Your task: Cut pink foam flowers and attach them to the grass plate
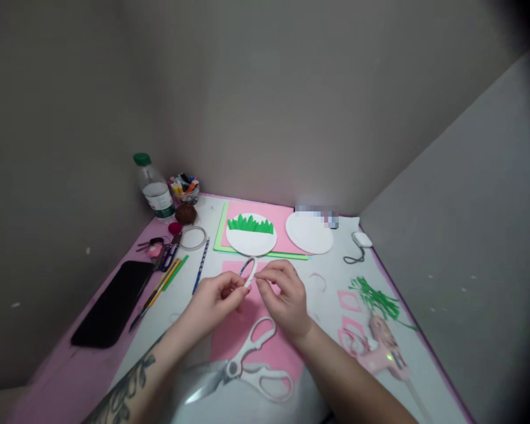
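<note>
My left hand (216,299) is closed in a pinch on a thin curved band (252,268), white on one side and dark blue inside. Close beside the band, the thumb and fingers of my right hand (287,297) are pressed together; whatever they hold is too small to make out. Both hands are above a sheet of pink paper (223,338). Nearer to me lies a pair of white-handled scissors (234,369), blades spread apart. Beyond the hands is a white paper disc (251,242) with green paper grass (249,225) across it.
Another white disc (309,234) lies at the back. To the right are green paper strips (377,300), pink scraps (350,300) and a pink glue gun (386,350). At left sit a phone (112,303), pencils (202,265), a bottle (156,191) and a marker cup (186,191).
</note>
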{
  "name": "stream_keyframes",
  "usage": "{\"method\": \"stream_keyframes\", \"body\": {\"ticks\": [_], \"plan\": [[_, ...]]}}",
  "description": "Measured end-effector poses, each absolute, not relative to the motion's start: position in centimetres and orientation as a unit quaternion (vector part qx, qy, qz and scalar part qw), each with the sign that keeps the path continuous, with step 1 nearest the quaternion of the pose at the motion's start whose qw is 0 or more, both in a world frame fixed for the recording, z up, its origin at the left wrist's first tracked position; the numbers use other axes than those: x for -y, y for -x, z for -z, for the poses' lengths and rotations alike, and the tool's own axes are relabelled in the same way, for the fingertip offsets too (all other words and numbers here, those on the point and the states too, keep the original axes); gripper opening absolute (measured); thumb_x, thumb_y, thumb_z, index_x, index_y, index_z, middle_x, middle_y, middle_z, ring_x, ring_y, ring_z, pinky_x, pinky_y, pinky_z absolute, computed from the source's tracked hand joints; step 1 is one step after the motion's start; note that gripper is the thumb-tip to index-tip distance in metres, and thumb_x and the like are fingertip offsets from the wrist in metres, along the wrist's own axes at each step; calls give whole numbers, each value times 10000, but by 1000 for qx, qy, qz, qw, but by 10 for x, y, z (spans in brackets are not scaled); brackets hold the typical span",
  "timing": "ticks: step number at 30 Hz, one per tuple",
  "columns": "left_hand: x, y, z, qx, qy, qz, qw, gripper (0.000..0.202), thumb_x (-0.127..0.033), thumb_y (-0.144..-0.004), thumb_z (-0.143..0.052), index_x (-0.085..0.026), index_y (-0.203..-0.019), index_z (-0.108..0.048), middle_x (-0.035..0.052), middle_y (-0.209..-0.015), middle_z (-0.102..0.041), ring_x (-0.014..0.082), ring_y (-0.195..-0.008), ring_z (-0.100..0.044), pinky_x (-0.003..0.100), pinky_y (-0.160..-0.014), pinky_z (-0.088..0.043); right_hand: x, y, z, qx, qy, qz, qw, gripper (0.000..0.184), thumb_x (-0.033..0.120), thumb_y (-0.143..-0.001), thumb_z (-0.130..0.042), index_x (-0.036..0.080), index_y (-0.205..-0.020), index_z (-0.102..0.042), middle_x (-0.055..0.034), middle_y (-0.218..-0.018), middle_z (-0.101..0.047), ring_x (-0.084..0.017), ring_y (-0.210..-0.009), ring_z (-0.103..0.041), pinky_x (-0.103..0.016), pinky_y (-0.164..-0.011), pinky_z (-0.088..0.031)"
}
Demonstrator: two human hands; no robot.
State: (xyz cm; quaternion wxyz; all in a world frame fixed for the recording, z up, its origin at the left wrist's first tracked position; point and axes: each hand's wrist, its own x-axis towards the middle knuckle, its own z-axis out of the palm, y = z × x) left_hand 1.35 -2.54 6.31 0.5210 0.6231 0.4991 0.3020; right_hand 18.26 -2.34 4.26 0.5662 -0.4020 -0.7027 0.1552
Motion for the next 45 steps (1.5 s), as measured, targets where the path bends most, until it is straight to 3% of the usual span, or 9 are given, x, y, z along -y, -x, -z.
{"method": "stream_keyframes", "body": {"ticks": [12, 20, 33, 37, 40, 42, 45], "plan": [[23, -18, -61, -515, -605, -362, 488, 217, -344, -776, -573, -160, -665, -556, -23, -607, -536, 114, -586, -501, 217, -562, -386, 26, -181, -45, 730, 376, -147, 551, 207, 86, -824, -576, 216, -944, -683, -51, -838, -580, -180, -795, -572, -341, -704, -497], [25, -19, -63, -521, -624, -373, 447, 159, -276, -765, -570, -163, -746, -680, 40, -757, -672, 162, -724, -600, 251, -680, -455, 27, -182, -44, 733, 382, -143, 544, 228, 109, -837, -573, 244, -983, -684, -50, -839, -576, -187, -802, -576, -345, -700, -505], [33, -20, -65, -530, -620, -430, 386, 154, -253, -821, -503, -172, -726, -593, 5, -741, -615, 129, -699, -559, 208, -623, -428, 35, -187, -43, 775, 297, -131, 543, 295, 74, -831, -556, 248, -1058, -628, -54, -879, -616, -190, -806, -600, -352, -690, -524], [20, 3, -64, -624, -547, -469, 304, 217, -326, -860, -469, -172, -788, -604, 3, -713, -623, 139, -672, -574, 217, -617, -437, 34, -191, -47, 715, 360, -110, 589, 212, 85, -816, -549, 254, -908, -639, -42, -854, -622, -194, -799, -618, -358, -703, -517], [2, 27, -58, -667, -560, -462, 167, 275, -400, -857, -502, -180, -937, -645, 32, -854, -667, 166, -757, -605, 236, -671, -446, 20, -190, -36, 655, 446, -157, 589, 175, 113, -821, -514, 229, -871, -635, -55, -888, -644, -204, -855, -620, -363, -740, -502], [-8, 36, -50, -700, -598, -385, 64, 280, -390, -862, -491, -183, -915, -673, 55, -921, -685, 195, -834, -616, 256, -713, -435, 9, -189, -21, 623, 511, -244, 540, 205, 120, -824, -466, 208, -952, -599, -55, -899, -652, -188, -824, -622, -326, -682, -494], [-15, 39, -35, -743, -631, -222, 25, 285, -374, -864, -476, -207, -949, -692, 68, -1015, -699, 222, -852, -635, 268, -663, -424, -2, -185, 5, 606, 553, -339, 460, 283, 114, -772, -474, 193, -1043, -485, -1, -778, -637, -165, -714, -617, -299, -654, -478]]}}
